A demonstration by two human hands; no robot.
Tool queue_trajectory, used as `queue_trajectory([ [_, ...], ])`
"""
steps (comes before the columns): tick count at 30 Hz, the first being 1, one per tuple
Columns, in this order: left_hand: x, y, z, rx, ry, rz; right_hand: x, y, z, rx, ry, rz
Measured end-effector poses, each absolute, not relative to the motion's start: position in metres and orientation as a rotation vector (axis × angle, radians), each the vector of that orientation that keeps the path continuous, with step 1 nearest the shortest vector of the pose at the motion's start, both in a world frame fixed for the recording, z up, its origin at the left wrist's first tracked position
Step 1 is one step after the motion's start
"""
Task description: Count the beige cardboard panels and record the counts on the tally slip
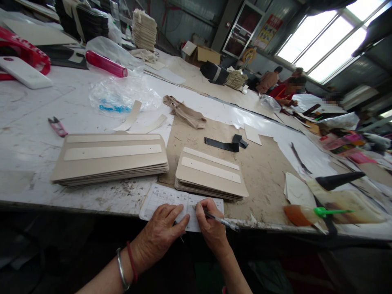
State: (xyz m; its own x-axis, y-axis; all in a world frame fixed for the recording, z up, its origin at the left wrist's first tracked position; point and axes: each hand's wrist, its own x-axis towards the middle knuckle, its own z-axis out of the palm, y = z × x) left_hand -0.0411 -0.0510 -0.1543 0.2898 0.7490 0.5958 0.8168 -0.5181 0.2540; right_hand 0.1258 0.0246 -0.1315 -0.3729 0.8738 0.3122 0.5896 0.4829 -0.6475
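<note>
A printed form sheet with handwriting lies at the front edge of the table. My left hand rests on its left half, fingers stretched and thumb apart. Something thin and dark shows under that thumb, too small to make out. In my right hand a pen is pinched, its tip at the paper. Just behind the sheet are two stacks of beige panels with pale strips on top: a larger left stack and a smaller right stack.
Pink-handled snips lie left. Behind the stacks are a black strap, a beige cloth and a plastic bag. An orange-tipped glue bottle and a green brush lie right. Other people sit farther back.
</note>
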Motion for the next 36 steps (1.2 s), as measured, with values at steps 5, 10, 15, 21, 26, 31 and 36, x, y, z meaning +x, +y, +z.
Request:
queue_trajectory([
  [5, -0.0412, -0.0514, -0.1582, -2.463, -1.499, -1.026, 0.1259, 0.0248, -0.1308, -1.216, -2.109, 0.603],
  [10, -0.0410, -0.0504, -0.1566, -2.444, -1.486, -1.049, 0.1274, 0.0244, -0.1322, -1.219, -2.103, 0.628],
  [15, -0.0407, -0.0497, -0.1544, -2.437, -1.488, -1.044, 0.1278, 0.0249, -0.1328, -1.224, -2.089, 0.612],
  [21, -0.0411, -0.0504, -0.1536, -2.438, -1.485, -1.054, 0.1277, 0.0266, -0.1317, -1.218, -2.031, 0.653],
  [26, -0.0412, -0.0509, -0.1527, -2.435, -1.479, -1.061, 0.1264, 0.0271, -0.1327, -1.205, -2.058, 0.609],
  [31, -0.0407, -0.0504, -0.1522, -2.439, -1.486, -1.047, 0.1264, 0.0263, -0.1313, -1.202, -2.079, 0.592],
  [36, -0.0409, -0.0498, -0.1540, -2.426, -1.477, -1.059, 0.1274, 0.0256, -0.1320, -1.214, -2.072, 0.607],
])
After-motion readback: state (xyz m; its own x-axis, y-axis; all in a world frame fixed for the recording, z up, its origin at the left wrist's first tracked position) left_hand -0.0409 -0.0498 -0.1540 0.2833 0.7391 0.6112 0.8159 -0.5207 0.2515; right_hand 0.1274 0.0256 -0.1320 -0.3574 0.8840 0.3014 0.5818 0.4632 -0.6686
